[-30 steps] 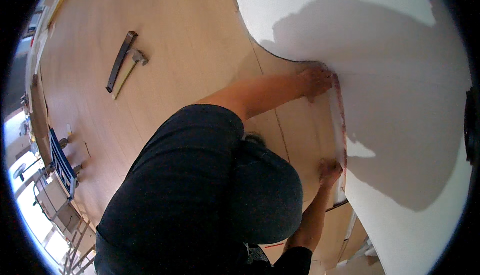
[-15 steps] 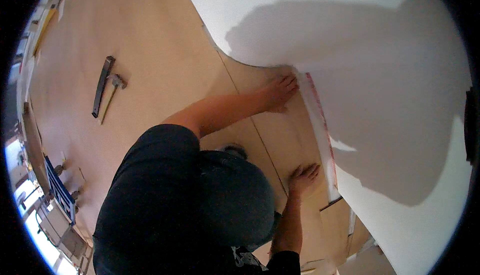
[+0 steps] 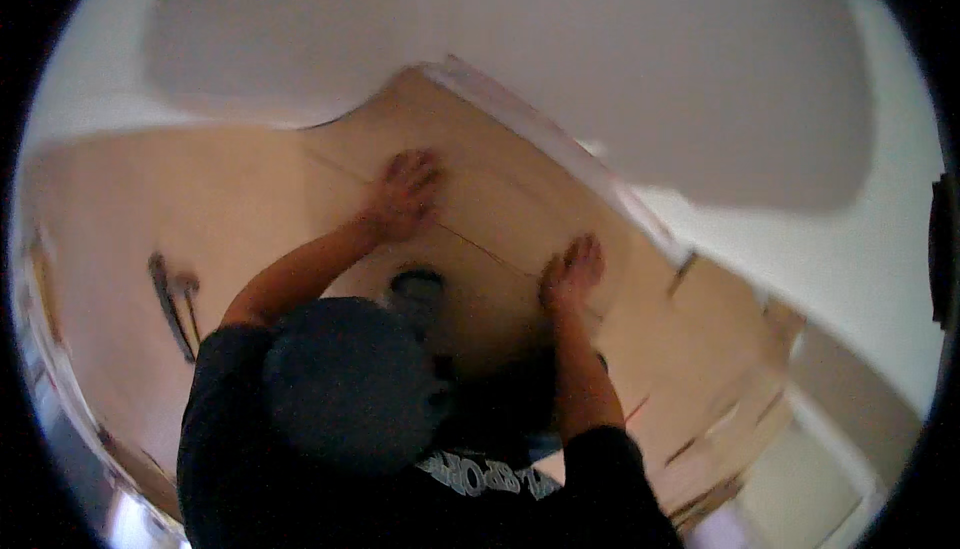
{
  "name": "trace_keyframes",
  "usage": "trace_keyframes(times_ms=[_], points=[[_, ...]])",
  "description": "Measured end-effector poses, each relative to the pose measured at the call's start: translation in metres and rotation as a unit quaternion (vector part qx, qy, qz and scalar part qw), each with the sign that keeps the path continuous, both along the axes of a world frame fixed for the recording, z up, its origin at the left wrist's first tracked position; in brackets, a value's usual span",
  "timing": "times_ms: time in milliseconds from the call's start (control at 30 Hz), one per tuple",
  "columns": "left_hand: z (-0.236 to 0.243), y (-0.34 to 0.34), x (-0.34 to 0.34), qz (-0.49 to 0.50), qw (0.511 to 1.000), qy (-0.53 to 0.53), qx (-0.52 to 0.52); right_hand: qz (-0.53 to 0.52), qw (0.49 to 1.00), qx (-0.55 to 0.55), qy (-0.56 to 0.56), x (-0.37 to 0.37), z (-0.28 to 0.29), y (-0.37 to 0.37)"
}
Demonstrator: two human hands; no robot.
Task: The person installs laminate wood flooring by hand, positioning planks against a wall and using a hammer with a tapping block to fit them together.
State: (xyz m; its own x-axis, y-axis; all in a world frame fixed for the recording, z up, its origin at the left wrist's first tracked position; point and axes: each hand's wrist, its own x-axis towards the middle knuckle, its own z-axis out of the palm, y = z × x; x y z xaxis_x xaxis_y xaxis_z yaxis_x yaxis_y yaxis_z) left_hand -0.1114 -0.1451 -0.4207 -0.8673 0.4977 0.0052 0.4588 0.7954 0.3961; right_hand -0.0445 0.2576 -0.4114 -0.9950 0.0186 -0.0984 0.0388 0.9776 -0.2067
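Observation:
My left hand (image 3: 405, 189) lies flat, palm down, on a light wooden floor plank (image 3: 470, 199), fingers pointing toward the white wall. My right hand (image 3: 572, 271) rests flat on the same flooring, a little nearer to me, close to the white strip (image 3: 560, 149) that runs along the wall's foot. Neither hand holds anything. A thin seam line in the boards runs between the two hands. A dark cap and black shirt (image 3: 350, 399) fill the lower middle of the view.
A hammer and a flat bar (image 3: 175, 299) lie on the floor at the left. A small round dark object (image 3: 417, 284) sits on the boards between my arms. The white wall (image 3: 600, 49) fills the top and right. Loose plank ends (image 3: 730, 419) lie at the lower right.
The view has swung round, so the wall now lies across the top. Both hands have come off the white strip by the wall and now lie flat on the floorboards.

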Motion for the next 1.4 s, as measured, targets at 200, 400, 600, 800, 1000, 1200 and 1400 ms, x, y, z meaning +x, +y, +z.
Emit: trace_keyframes(times_ms=[200, 400, 600, 800, 1000, 1200, 1400], points=[[0.005, 0.003, 0.015, 0.029, 0.996, 0.028, -0.085, 0.002, 0.998, -0.008, 0.056, -0.004, -0.013, 0.0], [-0.024, -0.006, 0.035, 0.007, 0.995, 0.065, -0.082, -0.01, 0.998, -0.01, 0.067, 0.019, -0.037, -0.004], [-0.029, -0.027, 0.061, -0.016, 0.997, 0.047, -0.053, -0.016, 0.998, -0.027, 0.063, 0.027, -0.059, -0.007], [-0.012, -0.064, 0.116, 0.089, 0.989, -0.006, -0.116, 0.033, 0.999, 0.015, -0.026, 0.019, -0.076, 0.022], [-0.02, -0.073, 0.183, 0.2, 0.963, -0.109, -0.141, 0.023, 0.996, 0.079, -0.017, 0.031, -0.077, 0.033], [-0.047, -0.059, 0.202, 0.227, 0.952, -0.146, -0.146, 0.063, 0.988, 0.12, -0.08, 0.022, -0.092, 0.058], [-0.053, -0.029, 0.204, 0.229, 0.941, -0.196, -0.152, 0.095, 0.98, 0.137, -0.105, 0.036, -0.074, 0.09]])
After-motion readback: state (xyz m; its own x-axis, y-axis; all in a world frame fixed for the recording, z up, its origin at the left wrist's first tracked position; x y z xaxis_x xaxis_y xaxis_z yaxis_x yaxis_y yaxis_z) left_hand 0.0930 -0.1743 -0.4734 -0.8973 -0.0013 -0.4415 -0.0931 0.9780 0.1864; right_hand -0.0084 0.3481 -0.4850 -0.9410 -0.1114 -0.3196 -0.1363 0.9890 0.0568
